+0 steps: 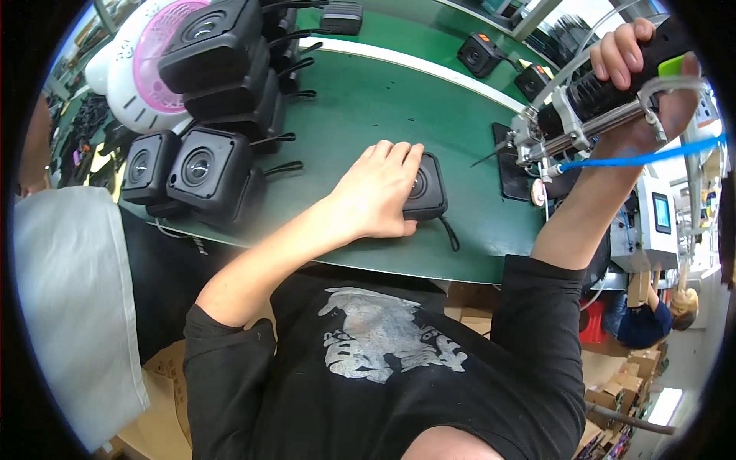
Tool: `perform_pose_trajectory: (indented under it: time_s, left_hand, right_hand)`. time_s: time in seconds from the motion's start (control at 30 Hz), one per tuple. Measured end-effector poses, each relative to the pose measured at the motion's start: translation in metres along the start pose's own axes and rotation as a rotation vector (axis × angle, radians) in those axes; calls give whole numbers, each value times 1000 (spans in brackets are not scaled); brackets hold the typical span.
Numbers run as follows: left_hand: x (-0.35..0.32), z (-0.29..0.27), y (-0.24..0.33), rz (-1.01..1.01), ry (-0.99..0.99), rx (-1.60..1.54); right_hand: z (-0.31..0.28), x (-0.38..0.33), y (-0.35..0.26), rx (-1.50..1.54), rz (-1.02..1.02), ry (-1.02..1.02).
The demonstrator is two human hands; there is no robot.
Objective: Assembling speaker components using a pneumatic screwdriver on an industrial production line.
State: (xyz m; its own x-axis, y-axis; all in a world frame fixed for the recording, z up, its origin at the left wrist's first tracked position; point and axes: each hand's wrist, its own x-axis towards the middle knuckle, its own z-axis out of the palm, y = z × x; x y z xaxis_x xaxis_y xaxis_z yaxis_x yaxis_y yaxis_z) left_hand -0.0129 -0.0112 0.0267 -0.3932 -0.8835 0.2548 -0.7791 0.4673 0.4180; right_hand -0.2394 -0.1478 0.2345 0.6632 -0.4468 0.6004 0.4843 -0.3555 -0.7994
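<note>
My left hand grips a small black square speaker on the green work mat. Its fingers lie over the left side of the speaker, the thumb at the near edge, and part of the round driver shows beside them. A black wrist strap trails from the speaker's near right corner. Raised at the upper right, my right hand is closed around a black power screwdriver with a metal bracket and a blue air hose. The screwdriver's thin bit points left, apart from the speaker.
Several similar speakers are stacked at the left, straps toward me, by a white and pink fan. More speakers stand past the white strip. A dark flat pad lies under the screwdriver. A person in a grey apron is at my left.
</note>
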Motion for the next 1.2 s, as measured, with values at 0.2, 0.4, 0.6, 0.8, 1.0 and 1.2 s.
perform_pose_trajectory:
  time_s: [0.2,0.4,0.6,0.8,1.0,1.2]
  left_hand:
    - [-5,21,-10,86,169,77]
    - [-2,19,-5,10,61,83]
    - [-5,18,-4,-15,55,25]
    - [-2,12,-3,-38,-25,1]
    - [-5,14,-6,4,5,103]
    - [8,11,-10,-41,191,-138]
  right_hand:
    - [38,5,15,120,-213,142]
    - [59,12,33,125,-189,86]
    - [54,15,46,139,-165,29]
    - [41,14,53,162,-133,-25]
    - [-7,2,29,171,-124,-51]
    - [-7,-5,24,158,-117,-49]
